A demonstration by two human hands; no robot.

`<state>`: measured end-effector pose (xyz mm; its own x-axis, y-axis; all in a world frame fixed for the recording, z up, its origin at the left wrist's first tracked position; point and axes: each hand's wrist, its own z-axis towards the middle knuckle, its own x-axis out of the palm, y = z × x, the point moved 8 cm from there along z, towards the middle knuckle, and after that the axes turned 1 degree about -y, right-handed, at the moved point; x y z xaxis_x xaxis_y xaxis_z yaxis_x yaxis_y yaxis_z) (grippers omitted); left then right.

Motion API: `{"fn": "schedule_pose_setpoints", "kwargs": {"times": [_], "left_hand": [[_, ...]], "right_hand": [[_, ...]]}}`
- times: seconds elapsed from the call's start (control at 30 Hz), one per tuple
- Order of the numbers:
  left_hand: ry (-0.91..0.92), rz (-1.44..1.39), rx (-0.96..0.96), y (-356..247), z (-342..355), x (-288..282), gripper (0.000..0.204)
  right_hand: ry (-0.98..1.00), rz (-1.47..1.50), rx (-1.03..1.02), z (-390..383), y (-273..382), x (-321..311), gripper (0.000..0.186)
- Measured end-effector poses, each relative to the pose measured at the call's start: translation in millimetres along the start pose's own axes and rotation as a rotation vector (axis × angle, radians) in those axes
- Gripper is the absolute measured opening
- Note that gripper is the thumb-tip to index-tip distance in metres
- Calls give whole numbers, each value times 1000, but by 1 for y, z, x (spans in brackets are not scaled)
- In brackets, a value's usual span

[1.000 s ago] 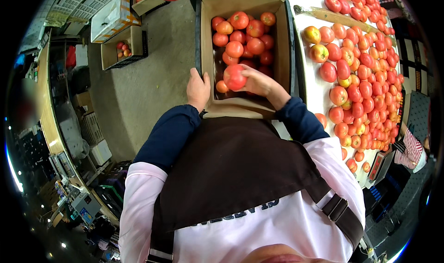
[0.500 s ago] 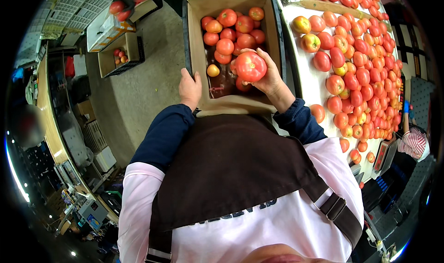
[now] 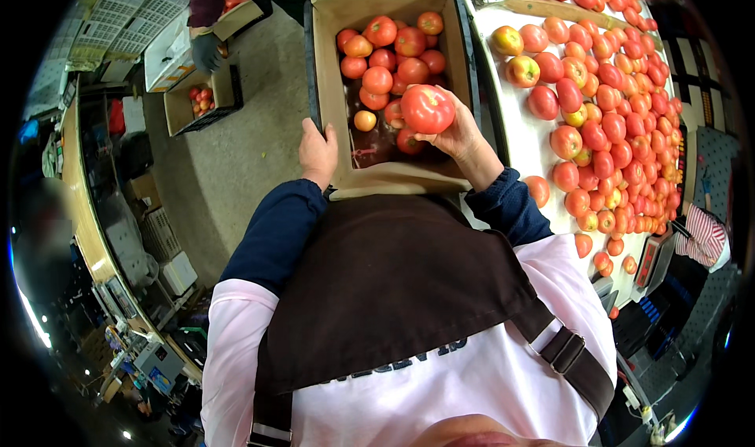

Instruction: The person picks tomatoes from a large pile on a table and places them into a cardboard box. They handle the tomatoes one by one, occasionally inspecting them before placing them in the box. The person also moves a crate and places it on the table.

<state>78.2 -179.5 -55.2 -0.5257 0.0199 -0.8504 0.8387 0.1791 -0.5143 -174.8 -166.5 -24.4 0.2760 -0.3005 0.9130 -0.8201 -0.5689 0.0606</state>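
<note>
A large red tomato (image 3: 429, 110) rests in my right hand (image 3: 460, 136), the fingers curled round it from the right. It is held above the near part of a paper-lined crate (image 3: 464, 50). In this crate lies a loose layer of red and orange tomatoes (image 3: 412, 71), mostly toward the far end. One small orange tomato (image 3: 365, 121) sits by the left wall, and the dark bottom shows near me. My left hand (image 3: 318, 154) grips the crate's left rim near its close corner, thumb on the inner side; its fingers are partly hidden.
At right a white table (image 3: 515, 144) carries a wide spread of tomatoes (image 3: 605, 140), with a wooden divider (image 3: 550, 8) across it. A smaller crate (image 3: 182, 110) with tomatoes stands on the floor at left. Beside it reaches another person's gloved hand (image 3: 207, 52). White crates (image 3: 118, 14) are stacked behind.
The tomato in my right hand has turned slightly, and the hand has shifted a little. At upper left another person's gloved arm has come into view over the smaller crate.
</note>
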Motion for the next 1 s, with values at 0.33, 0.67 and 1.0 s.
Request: {"fn": "schedule_pose_setpoints", "kwargs": {"times": [0.33,0.67,1.0], "left_hand": [[6,2,1,-4,-2,-3,35],[16,-38,29,-1,2,3,31],[27,17,7,-12,-2,-6,31]], "right_hand": [[-101,-181,-279,-66,90,2,66],[-100,2,-426,-83,231,-34,55],[357,124,-298,-75,208,17,47]]}}
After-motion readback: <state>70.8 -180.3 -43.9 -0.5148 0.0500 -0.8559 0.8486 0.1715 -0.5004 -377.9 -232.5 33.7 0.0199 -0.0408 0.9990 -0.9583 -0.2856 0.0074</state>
